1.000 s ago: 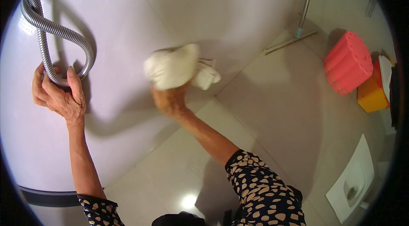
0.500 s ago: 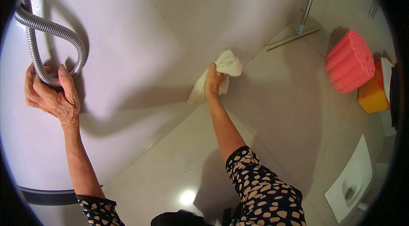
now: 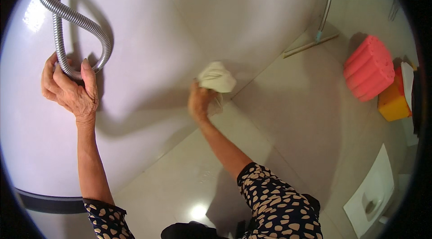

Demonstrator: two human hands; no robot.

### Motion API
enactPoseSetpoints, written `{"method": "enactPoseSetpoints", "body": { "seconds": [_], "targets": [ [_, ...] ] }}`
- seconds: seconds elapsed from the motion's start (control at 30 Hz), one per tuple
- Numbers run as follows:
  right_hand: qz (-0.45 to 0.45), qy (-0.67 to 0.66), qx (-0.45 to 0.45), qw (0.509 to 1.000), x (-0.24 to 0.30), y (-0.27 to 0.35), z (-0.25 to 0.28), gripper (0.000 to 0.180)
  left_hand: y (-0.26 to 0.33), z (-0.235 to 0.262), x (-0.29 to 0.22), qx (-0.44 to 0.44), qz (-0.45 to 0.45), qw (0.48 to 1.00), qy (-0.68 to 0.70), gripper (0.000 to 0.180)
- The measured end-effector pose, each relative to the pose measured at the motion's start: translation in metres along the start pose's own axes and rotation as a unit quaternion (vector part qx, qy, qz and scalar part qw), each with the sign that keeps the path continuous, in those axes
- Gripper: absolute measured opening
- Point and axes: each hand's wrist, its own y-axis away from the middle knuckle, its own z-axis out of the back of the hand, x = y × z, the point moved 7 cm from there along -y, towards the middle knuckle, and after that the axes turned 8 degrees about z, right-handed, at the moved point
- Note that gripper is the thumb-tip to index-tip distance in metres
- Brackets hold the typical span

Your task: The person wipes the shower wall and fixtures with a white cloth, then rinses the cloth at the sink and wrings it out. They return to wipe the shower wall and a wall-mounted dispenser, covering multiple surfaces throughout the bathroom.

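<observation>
My left hand (image 3: 68, 90) grips a loop of ribbed metal shower hose (image 3: 67, 18) against the pale tiled wall (image 3: 148, 36) at the upper left. My right hand (image 3: 199, 100) holds a bunched white cloth (image 3: 217, 78) low on that wall, near where the wall meets the floor. Both forearms reach up from the lower edge, in dark sleeves with pale spots.
A pink ribbed container (image 3: 369, 68) lies on its side at the right, next to an orange one (image 3: 393, 99). A long-handled squeegee (image 3: 321, 22) leans in the far corner. A white squat pan (image 3: 373, 194) is set in the glossy floor tiles (image 3: 288, 117) at the lower right.
My right hand has carried the cloth down from the middle of the wall toward the floor joint, then a little back to the left. My left hand stays on the hose.
</observation>
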Motion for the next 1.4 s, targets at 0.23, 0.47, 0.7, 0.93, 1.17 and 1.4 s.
{"method": "enactPoseSetpoints", "body": {
  "seconds": [0.23,0.47,0.7,0.93,1.17,1.4],
  "targets": [
    [0.556,0.031,0.086,0.826,0.124,0.124,-0.017,0.037,0.005,0.001,0.001,-0.013,0.011,1.000,-0.011,0.033],
    [0.606,0.070,0.287,0.739,0.024,0.141,-0.036,0.018,0.011,-0.010,0.014,0.008,0.016,1.000,-0.008,0.034],
    [0.461,0.176,0.210,0.844,-0.072,0.073,-0.001,0.024,0.023,-0.017,0.039,0.046,0.017,0.999,-0.013,0.034],
    [-0.032,-0.024,0.026,0.999,-0.162,0.005,0.008,0.055,0.020,-0.016,0.033,0.056,0.029,0.998,-0.002,0.033],
    [0.116,-0.044,0.038,0.992,-0.003,-0.040,0.017,0.056,0.029,-0.021,0.038,0.062,0.030,0.998,-0.001,0.039],
    [0.505,-0.012,0.129,0.853,0.181,-0.035,-0.001,0.052,0.070,-0.041,0.073,0.085,0.070,0.994,0.027,0.041]
  ]
}}
